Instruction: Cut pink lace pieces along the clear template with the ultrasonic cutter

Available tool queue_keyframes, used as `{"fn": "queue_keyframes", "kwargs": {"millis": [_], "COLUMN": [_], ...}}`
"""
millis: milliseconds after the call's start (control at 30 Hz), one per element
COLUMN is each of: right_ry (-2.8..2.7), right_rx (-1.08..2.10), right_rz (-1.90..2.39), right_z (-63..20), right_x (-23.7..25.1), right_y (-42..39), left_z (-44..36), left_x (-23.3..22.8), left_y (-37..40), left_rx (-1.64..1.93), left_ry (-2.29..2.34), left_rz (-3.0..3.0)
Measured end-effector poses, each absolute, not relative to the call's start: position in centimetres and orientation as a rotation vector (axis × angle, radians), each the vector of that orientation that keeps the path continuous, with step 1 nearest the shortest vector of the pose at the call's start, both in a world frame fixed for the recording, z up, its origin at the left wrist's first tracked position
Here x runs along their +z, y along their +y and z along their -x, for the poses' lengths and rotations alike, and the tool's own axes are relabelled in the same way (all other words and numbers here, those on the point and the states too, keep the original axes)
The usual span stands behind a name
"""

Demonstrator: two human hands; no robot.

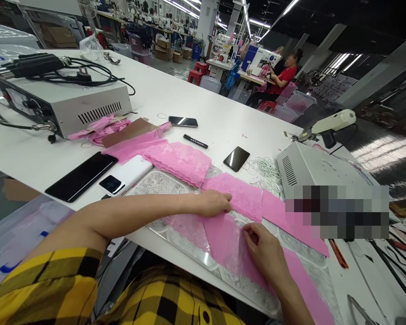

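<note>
My left hand [214,203] reaches across with its fingers curled and closed at the lower edge of a stacked pink lace piece [240,192]. In front of me lies a pink fabric strip [297,273] with sheer lace [191,230] at its left end. My right hand [265,248] pinches the edge of the sheer layer over this strip between thumb and forefinger. A second lace stack [179,160] sits to the upper left, and a plain pink strip [277,207] extends right from the near stack. Everything rests on a clear-covered, grey-patterned board [162,183].
Phones [237,159], a black marker [195,141] and a tangle of pale elastic cord [265,174] lie beyond the fabric. Grey machine boxes stand at left [91,101] and right [311,167]. Scissors [360,309] lie at lower right. A person [284,76] sits sewing farther off.
</note>
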State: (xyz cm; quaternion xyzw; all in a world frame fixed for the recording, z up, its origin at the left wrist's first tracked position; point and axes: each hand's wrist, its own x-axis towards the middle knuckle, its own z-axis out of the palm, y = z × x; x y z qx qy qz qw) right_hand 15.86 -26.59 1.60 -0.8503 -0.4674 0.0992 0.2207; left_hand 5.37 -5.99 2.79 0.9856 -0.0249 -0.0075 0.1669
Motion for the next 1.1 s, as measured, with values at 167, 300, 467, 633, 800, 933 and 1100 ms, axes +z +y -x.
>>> {"fn": "queue_keyframes", "kwargs": {"millis": [167, 300, 467, 633, 800, 933, 1100], "right_ry": [-1.313, -1.33, -1.337, -1.351, -1.42, -1.477, -1.349], "right_rx": [0.251, 0.243, 0.251, 0.264, 0.241, 0.217, 0.154], "right_rz": [2.336, 2.311, 2.281, 2.262, 2.203, 2.17, 2.242], "right_z": [-15.7, -15.7, -15.3, -14.9, -13.9, -13.5, -13.9], "right_x": [1.9, 2.3, 2.7, 2.6, 2.8, 2.4, 1.6], "right_y": [-26.5, -26.1, -24.0, -22.5, -24.8, -26.9, -26.8], "left_z": [-3.8, -0.7, 4.3, 7.8, 7.8, 5.8, 5.0], "left_x": [2.7, 3.5, 4.1, 4.0, 4.0, 3.3, 1.8], "left_y": [-5.2, -4.2, -2.6, -1.0, -1.7, -2.7, -3.1], "left_rx": [0.092, 0.19, 0.269, 0.267, 0.301, 0.379, 0.448], "left_ry": [-0.145, -0.223, -0.321, -0.356, -0.412, -0.285, 0.1], "left_rz": [-2.84, -2.833, -2.853, -2.931, -2.915, -2.827, -2.815]}}
